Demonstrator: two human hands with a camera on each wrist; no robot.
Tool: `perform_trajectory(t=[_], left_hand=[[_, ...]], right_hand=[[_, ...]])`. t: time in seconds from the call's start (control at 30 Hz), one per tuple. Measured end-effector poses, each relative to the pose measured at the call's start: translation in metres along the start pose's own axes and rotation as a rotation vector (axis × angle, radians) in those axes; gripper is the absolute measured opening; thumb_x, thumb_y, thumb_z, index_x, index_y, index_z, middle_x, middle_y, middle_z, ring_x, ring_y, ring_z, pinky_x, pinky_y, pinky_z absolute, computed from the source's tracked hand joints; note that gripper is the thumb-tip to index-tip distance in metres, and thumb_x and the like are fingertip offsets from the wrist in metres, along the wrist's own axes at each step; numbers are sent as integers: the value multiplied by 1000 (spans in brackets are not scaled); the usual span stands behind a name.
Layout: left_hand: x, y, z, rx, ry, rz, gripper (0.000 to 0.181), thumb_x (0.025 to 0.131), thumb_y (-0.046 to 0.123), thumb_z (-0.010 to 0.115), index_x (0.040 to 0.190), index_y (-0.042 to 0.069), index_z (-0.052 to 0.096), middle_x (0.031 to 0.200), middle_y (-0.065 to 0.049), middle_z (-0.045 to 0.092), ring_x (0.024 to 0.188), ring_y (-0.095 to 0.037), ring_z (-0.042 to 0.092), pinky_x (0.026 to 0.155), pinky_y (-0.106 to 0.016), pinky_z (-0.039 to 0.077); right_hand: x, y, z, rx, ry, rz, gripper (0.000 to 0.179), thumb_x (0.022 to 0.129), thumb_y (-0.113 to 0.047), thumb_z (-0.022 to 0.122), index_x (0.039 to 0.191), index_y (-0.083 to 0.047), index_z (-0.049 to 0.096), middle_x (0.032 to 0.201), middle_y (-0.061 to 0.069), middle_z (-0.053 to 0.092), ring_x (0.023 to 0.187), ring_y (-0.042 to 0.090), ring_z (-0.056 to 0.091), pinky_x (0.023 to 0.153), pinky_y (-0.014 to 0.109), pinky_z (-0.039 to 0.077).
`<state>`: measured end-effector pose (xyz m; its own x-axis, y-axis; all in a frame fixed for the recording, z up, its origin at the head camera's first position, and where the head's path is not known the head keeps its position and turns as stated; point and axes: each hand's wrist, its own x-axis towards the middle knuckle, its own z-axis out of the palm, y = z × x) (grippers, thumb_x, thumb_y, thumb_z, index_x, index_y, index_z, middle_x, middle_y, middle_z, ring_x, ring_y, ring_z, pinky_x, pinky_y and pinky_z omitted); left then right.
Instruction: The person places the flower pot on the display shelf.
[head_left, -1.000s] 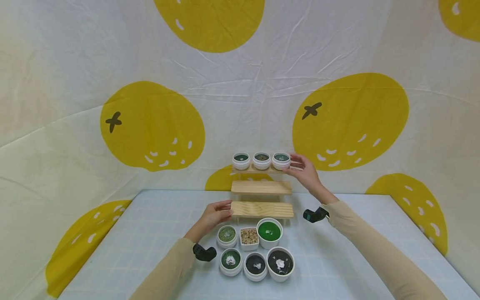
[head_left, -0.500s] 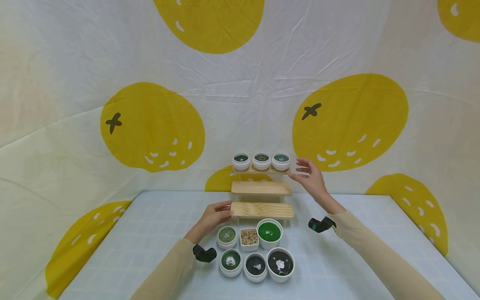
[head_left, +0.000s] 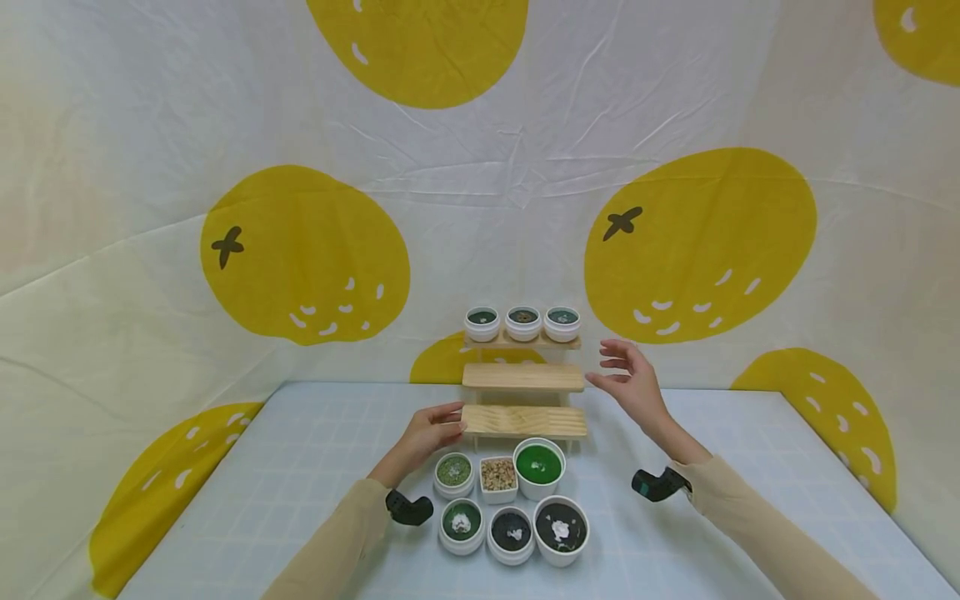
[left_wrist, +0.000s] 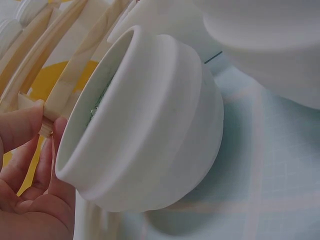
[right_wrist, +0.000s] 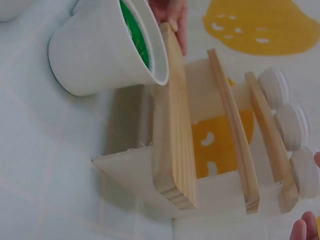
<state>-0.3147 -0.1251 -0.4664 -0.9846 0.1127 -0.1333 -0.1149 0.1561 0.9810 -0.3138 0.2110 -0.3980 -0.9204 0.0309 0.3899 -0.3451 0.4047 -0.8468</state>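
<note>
Pale-wood three-tier stand (head_left: 522, 377) on checked tabletop (head_left: 322, 433). Left grip (head_left: 423, 437) pinches end of grained lowest plank (head_left: 524, 421); right grip (head_left: 628, 379) partly spread, empty, just right of stand. Three ribbed white cups (head_left: 522, 332) on top; five round pots (head_left: 539, 490), one square pot (head_left: 498, 497) in front.

1. Long, plain beige fabric left sleeve (head_left: 330, 533).
2. Long, plain beige fabric right sleeve (head_left: 772, 527), loose-cuffed.
3. Black, angular left wrist camera (head_left: 409, 508).
4. Black, angular right wrist camera (head_left: 662, 485), bearing a teal patch (head_left: 642, 486).
5. Bare left hand (head_left: 426, 437); bare right hand (head_left: 636, 386).
</note>
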Motion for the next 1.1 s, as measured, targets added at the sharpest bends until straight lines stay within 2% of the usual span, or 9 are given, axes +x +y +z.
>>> perform_trajectory(t=[0.43,0.67,0.9,1.1], left_hand=[[-4,3,1,-8,3,5,46,89,6,65,134,2,55,124,-23,62,92,-16,67,86,-36,58],[-2,2,0,-33,3,13,46,89,4,65,134,1,55,123,-23,63,90,-14,67,84,-33,59],[-2,2,0,-44,6,23,46,88,2,64,133,-1,55,122,-23,63,88,-14,67,82,-33,59],[0,-1,1,-40,8,16,44,89,2,64,132,1,56,122,-23,63,89,-14,67,83,-33,59]], right_hand=[[-35,8,0,-37,-57,-4,60,84,-18,75,134,-5,45,130,19,54,112,30,55,82,8,48],[-51,12,-1,-49,-106,34,63,83,-21,76,135,-8,45,129,15,55,113,30,56,84,11,49],[-66,14,0,-10,-155,57,62,82,-14,76,134,-4,45,127,19,56,112,33,57,84,14,52],[-77,14,3,13,-239,60,59,83,-13,75,133,-6,45,126,20,57,109,33,58,86,20,54]])
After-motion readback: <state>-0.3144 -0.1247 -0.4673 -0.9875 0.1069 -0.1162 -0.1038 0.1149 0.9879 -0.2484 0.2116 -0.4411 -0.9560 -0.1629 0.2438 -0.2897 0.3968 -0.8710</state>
